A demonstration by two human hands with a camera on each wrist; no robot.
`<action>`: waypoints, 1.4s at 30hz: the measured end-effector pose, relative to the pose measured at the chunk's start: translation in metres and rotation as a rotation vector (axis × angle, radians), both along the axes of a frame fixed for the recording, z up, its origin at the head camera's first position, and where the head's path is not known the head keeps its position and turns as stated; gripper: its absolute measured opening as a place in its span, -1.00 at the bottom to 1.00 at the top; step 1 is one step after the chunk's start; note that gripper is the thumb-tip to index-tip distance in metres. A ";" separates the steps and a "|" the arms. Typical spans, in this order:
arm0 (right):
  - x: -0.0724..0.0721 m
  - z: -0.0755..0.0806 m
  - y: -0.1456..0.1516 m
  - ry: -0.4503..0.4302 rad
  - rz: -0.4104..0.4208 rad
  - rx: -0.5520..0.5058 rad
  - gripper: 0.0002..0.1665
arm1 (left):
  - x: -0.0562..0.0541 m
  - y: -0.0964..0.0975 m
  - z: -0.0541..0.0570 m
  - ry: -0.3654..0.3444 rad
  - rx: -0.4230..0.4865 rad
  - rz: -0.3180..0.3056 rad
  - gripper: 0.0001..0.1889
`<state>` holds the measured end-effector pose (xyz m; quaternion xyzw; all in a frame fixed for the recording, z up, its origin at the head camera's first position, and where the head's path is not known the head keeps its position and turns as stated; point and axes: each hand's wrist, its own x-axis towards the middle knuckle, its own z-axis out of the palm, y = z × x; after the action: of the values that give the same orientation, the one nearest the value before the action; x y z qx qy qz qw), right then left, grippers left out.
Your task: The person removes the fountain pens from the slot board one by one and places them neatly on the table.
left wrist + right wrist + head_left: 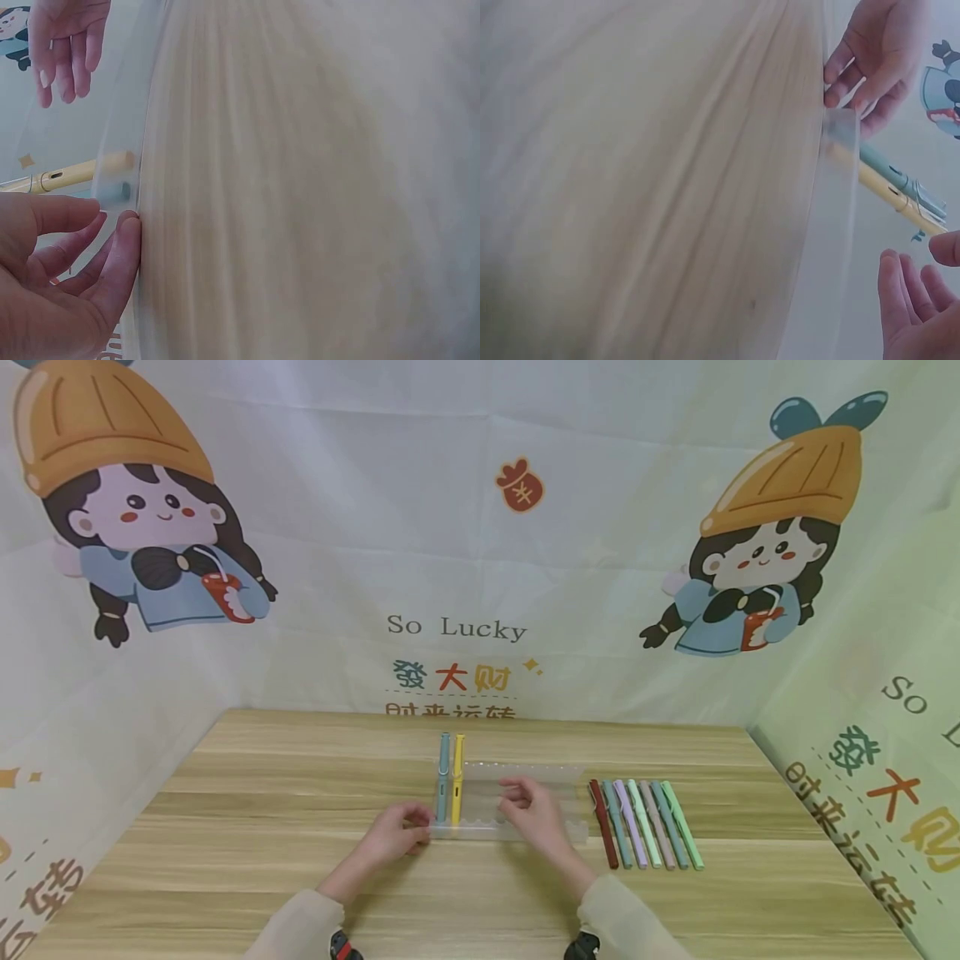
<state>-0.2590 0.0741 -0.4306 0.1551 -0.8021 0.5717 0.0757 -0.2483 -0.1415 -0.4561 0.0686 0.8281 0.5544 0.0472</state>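
Observation:
A clear plastic pen tray [510, 833] with a notched rim lies on the table. At its left end stand a blue-grey pen [443, 777] and a yellow pen [458, 781] side by side, their lower ends behind the clear front strip. My left hand [397, 828] pinches the tray's front left corner; in the left wrist view, the left hand's fingertips [129, 225] meet at that corner beside the pen ends. My right hand [534, 814] hovers over the middle of the tray, fingers loosely bent and holding nothing. In the right wrist view its fingers [901, 292] are apart from the pens.
Right of the tray several capped pens lie in a slanted row, among them a dark red pen [603, 827], a lilac pen [632, 827] and a light green pen [684, 827]. A printed cloth [480, 552] hangs behind the wooden table [300, 777] and along its sides.

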 end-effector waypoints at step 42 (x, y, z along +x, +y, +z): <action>-0.020 -0.018 -0.056 -0.028 -0.082 0.004 -0.58 | -0.003 0.000 -0.003 -0.011 0.028 -0.005 -0.84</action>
<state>-0.2793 0.0177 -0.4484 0.1143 -0.8098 0.5688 0.0873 -0.2512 -0.1418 -0.4596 0.0683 0.8198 0.5662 0.0522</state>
